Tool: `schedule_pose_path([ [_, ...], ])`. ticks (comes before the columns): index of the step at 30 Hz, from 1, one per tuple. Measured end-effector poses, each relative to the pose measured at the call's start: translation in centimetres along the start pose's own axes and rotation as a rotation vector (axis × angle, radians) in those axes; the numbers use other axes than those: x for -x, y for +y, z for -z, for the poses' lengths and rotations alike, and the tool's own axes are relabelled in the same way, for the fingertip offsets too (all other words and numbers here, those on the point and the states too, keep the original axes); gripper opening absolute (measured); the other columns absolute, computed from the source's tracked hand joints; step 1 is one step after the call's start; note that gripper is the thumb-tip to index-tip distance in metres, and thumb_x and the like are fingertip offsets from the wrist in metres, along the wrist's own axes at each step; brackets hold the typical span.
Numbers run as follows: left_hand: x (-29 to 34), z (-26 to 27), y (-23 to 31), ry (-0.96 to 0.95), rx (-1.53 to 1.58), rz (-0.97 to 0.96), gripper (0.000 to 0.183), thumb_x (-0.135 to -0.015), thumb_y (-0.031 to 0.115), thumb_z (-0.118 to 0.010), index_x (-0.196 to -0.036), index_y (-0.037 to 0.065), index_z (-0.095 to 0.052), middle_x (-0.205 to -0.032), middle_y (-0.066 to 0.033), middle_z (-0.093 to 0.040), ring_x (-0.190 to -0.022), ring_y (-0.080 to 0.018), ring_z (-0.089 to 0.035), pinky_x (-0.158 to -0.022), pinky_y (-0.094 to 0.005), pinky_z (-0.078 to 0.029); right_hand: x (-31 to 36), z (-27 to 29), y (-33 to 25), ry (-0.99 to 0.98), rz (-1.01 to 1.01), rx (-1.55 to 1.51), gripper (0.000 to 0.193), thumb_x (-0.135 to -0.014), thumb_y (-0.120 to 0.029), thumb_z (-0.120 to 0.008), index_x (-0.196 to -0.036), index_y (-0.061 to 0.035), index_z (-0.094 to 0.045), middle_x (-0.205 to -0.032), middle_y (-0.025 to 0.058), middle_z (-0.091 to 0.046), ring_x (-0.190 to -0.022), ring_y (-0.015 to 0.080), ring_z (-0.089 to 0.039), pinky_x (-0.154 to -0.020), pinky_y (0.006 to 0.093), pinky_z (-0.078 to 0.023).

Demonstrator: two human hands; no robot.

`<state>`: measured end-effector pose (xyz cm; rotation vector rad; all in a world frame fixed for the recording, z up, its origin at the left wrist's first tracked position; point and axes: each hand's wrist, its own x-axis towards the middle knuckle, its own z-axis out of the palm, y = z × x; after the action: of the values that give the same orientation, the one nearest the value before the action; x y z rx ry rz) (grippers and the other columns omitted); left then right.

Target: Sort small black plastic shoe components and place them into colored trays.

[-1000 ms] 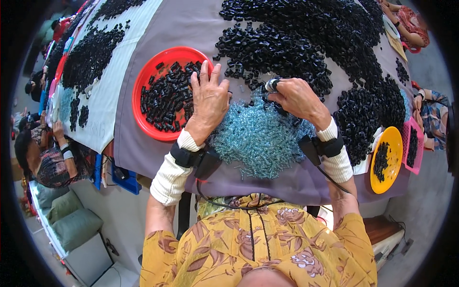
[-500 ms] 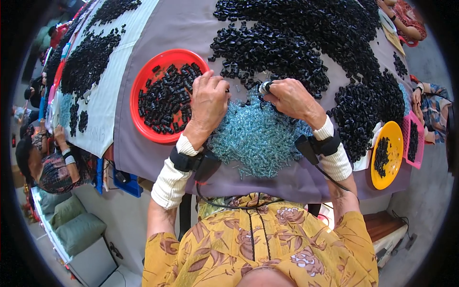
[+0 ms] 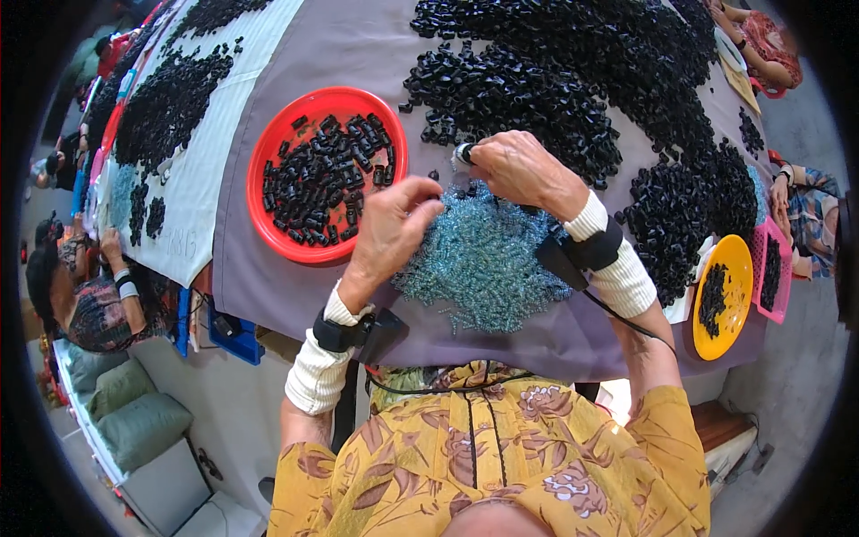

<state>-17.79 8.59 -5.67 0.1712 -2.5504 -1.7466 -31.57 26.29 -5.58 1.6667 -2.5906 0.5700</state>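
Observation:
My left hand point(image 3: 394, 228) is beside the red plate's right rim, thumb and forefinger curled together. Whatever is between those fingertips is too small to make out. Past them a small black plastic piece point(image 3: 433, 174) shows on the cloth. My right hand point(image 3: 528, 174) is bent inward above the heap of small clear-blue pieces point(image 3: 488, 277), its fingers closed at a small black piece point(image 3: 469, 154) with a pale band beside it. The red plate point(image 3: 259, 219) holds many short black cylinders point(image 3: 313, 192).
Large heaps of black plastic pieces point(image 3: 519, 98) spread over the grey tablecloth point(image 3: 295, 67). At the right stand a yellow plate point(image 3: 735, 304) and a pink basket point(image 3: 771, 228), each with black pieces. Other people sit at both sides. A cable runs from the band on my right wrist point(image 3: 595, 251).
My right hand has moved left and a little away from me. My left hand has dropped back toward me, clear of the small black piece near its fingertips.

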Motion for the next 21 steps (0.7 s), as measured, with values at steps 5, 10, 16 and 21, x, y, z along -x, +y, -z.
schedule_pose_path([
  [5,1.1,0.2,-0.1,-0.067,-0.25,-0.178,0.018,-0.082,0.003,-0.063,-0.099,-0.002,-0.063,-0.09,-0.0139,-0.067,-0.08,-0.0221,-0.065,-0.073,-0.0313,-0.05,0.2,0.2,-0.9,-0.053,0.035,-0.082,0.017,-0.078,-0.013,-0.066,-0.071,0.0007,-0.059,-0.076,0.0142,-0.062,-0.076,0.0332,-0.062,-0.067,0.0427,-0.049],
  [10,1.5,1.4,0.3,-0.186,-0.287,-0.149,0.017,-0.081,0.003,-0.063,-0.098,-0.001,-0.063,-0.091,-0.0137,-0.067,-0.082,-0.0232,-0.065,-0.073,-0.0321,-0.049,1.9,1.7,-2.3,-0.27,-0.016,-0.068,0.019,-0.077,-0.015,-0.067,-0.072,0.0009,-0.06,-0.08,0.0133,-0.06,-0.076,0.0342,-0.061,-0.068,0.0443,-0.048],
  [16,1.3,0.4,-0.3,-0.168,-0.274,-0.367,0.018,-0.08,0.002,-0.065,-0.097,0.0,-0.061,-0.099,-0.0135,-0.066,-0.09,-0.0283,-0.063,-0.078,-0.0349,-0.05,2.6,0.7,-3.4,-0.217,0.135,0.091,0.013,-0.071,-0.016,-0.067,-0.078,-0.0065,-0.063,-0.092,0.0047,-0.054,-0.092,0.0214,-0.052,-0.078,0.0351,-0.04],
  [21,1.8,1.3,-0.1,-0.311,-0.314,-0.275,0.02,-0.079,0.001,-0.065,-0.098,0.001,-0.062,-0.096,-0.0136,-0.066,-0.09,-0.0289,-0.063,-0.078,-0.0356,-0.049,5.4,1.7,-4.9,-0.249,0.154,0.067,0.013,-0.069,-0.014,-0.066,-0.078,-0.0074,-0.061,-0.092,0.0052,-0.052,-0.097,0.0212,-0.05,-0.081,0.0358,-0.04],
])
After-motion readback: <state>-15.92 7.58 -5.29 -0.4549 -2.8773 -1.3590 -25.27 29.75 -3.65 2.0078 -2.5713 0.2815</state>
